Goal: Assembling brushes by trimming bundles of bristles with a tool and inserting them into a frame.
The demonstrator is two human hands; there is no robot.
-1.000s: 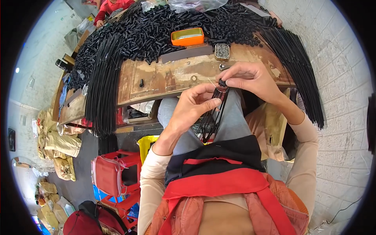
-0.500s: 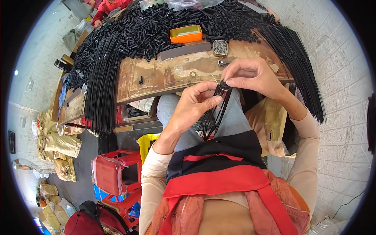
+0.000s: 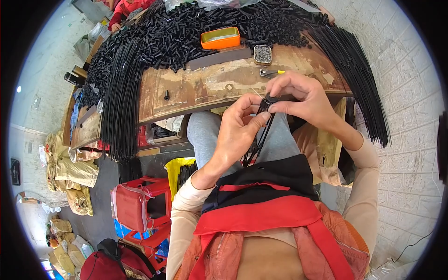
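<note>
Over my lap, just off the table's front edge, I hold a bundle of thin black rods (image 3: pixel 255 152) that meet at a small round black hub (image 3: pixel 271 98), like umbrella ribs. My left hand (image 3: pixel 239 128) is closed around the rods just below the hub, thumb and fingers pinching them. With thumb and fingertips, my right hand (image 3: pixel 301 95) grips the hub from the right. A thin pale wire (image 3: pixel 257 92) sticks out near the left fingertips. How the wire joins the hub is too small to tell. Pliers (image 3: pixel 266 73) with a yellow handle lie just beyond my right hand.
A heap of short black tubes (image 3: pixel 163 39) covers the table's far side. Long black rods hang over the edge at left (image 3: pixel 120 102) and right (image 3: pixel 354 77). An orange tin (image 3: pixel 220 43), a small box (image 3: pixel 262 55), a dark flat bar (image 3: pixel 219 59) and one black tube (image 3: pixel 166 95) lie nearer.
My left hand has shifted slightly right, and its fingers have drawn closer to the hub. My right hand has moved a little, and more of the pliers shows. The rods hang closer together.
</note>
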